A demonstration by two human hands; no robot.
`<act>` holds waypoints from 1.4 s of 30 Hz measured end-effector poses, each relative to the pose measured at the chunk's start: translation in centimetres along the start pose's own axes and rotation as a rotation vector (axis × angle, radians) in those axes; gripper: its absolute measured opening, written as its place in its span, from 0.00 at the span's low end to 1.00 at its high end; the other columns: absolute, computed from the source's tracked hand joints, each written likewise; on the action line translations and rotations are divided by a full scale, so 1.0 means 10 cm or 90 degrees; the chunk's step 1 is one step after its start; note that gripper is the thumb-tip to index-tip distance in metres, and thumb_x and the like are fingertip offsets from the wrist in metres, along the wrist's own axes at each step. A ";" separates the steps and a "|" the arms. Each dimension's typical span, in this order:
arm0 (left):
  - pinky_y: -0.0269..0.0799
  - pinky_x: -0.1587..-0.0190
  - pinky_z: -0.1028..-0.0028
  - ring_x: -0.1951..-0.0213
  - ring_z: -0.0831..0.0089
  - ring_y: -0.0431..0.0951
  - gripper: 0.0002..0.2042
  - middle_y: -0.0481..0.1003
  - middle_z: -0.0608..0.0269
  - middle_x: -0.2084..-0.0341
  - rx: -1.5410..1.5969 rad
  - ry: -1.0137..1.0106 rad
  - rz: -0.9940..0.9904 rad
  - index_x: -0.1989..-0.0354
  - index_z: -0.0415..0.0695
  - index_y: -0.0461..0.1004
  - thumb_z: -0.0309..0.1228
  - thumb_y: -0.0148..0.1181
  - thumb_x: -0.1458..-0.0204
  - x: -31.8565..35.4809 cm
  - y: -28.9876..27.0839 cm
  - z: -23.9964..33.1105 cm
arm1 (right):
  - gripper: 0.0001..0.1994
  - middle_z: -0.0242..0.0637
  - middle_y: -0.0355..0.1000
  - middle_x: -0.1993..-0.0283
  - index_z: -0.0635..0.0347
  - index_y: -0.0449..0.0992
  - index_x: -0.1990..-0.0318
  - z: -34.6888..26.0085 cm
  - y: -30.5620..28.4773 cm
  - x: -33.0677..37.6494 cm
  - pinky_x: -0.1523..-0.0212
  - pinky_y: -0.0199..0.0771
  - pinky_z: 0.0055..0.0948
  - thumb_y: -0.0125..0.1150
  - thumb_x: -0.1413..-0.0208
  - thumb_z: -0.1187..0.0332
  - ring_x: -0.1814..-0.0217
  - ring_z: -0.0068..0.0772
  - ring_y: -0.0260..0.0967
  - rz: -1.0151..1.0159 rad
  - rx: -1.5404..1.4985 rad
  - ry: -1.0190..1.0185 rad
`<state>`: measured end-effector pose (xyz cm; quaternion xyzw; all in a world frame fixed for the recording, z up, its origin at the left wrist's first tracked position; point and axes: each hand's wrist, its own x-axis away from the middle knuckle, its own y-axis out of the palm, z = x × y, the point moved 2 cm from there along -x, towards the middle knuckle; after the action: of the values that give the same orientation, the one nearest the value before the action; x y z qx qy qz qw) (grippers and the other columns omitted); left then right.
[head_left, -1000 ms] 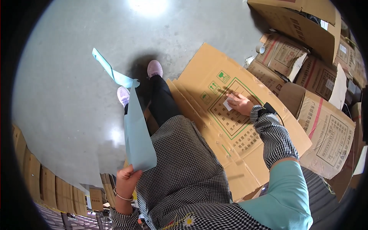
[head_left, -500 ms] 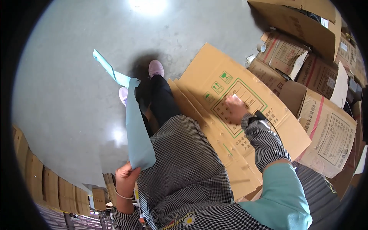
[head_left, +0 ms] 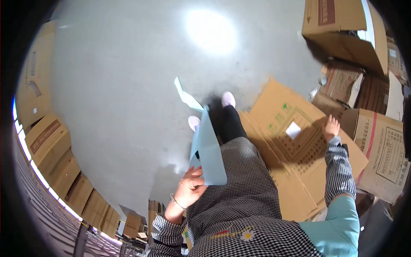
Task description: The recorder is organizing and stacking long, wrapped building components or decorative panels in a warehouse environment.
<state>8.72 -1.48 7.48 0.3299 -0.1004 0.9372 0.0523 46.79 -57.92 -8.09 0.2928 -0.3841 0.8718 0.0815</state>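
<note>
Pinching a blue sheet (head_left: 212,158), left fingers (head_left: 196,181); right fingers (head_left: 335,125), grip unclear, over printed cardboard (head_left: 310,143) with white label (head_left: 293,130).

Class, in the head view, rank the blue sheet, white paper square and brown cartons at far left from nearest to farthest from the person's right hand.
From the right hand:
1. White paper square: just left, on the flat cardboard.
2. Blue sheet: farther left, lower end in the left hand.
3. Brown cartons: farthest, near the left edge.
</note>
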 end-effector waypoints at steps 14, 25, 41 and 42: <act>0.41 0.29 0.47 0.32 0.44 0.58 0.12 0.76 0.46 0.47 0.625 0.418 0.593 0.55 0.44 0.81 0.27 0.65 0.48 3.21 -1.58 0.63 | 0.59 0.55 0.32 0.22 0.62 0.37 0.26 -4.03 -4.71 3.68 0.24 0.28 0.49 0.77 0.58 0.57 0.19 0.55 0.25 0.070 -0.743 -0.967; 0.73 0.62 0.80 0.65 0.79 0.73 0.10 0.73 0.61 0.61 0.468 0.486 1.401 0.55 0.39 0.66 0.23 0.56 0.44 7.42 -0.16 -1.15 | 0.09 0.35 0.78 0.58 0.59 0.78 0.54 -7.03 -5.03 7.26 0.50 0.72 0.31 0.55 0.38 0.69 0.52 0.31 0.74 -0.389 -0.752 -1.191; 0.59 0.35 0.62 0.35 0.65 0.61 0.36 0.62 0.59 0.38 0.510 0.462 1.071 0.34 0.41 0.59 0.30 0.70 0.52 7.97 -2.49 -4.11 | 0.29 0.51 0.67 0.49 0.65 0.66 0.40 -9.88 -6.19 11.38 0.55 0.76 0.45 0.41 0.35 0.48 0.61 0.38 0.66 -1.645 -0.290 -0.719; 0.59 0.35 0.62 0.36 0.67 0.62 0.37 0.61 0.62 0.37 0.588 0.550 1.069 0.32 0.42 0.57 0.27 0.68 0.51 8.23 -2.53 -4.26 | 0.30 0.51 0.66 0.49 0.64 0.66 0.39 -10.12 -6.14 11.63 0.57 0.76 0.43 0.42 0.35 0.47 0.63 0.37 0.65 -1.650 -0.279 -0.722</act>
<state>-76.91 35.29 30.67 -0.2204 0.0972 0.6575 -0.7139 -70.78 47.54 42.77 0.7147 0.0449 -0.1250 0.6867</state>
